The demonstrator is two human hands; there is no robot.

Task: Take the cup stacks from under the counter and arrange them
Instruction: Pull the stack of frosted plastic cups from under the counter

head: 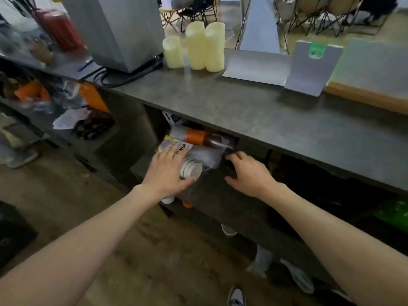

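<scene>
Under the grey counter, a white cup stack in clear plastic wrap lies on its side on the shelf, its round end facing me. My left hand lies on the stack's left side, fingers spread over it and over a yellow-labelled packet. An orange-and-brown cup stack, also wrapped, lies behind them. My right hand hovers just right of the white stack with fingers curled and apart, holding nothing. The far ends of both stacks are hidden under the counter.
On the counter stand three pale yellow candles, a grey machine with cables, and folded grey card stands. Cluttered shelves are to the left. More wrapped stacks lie low under the counter near my shoe.
</scene>
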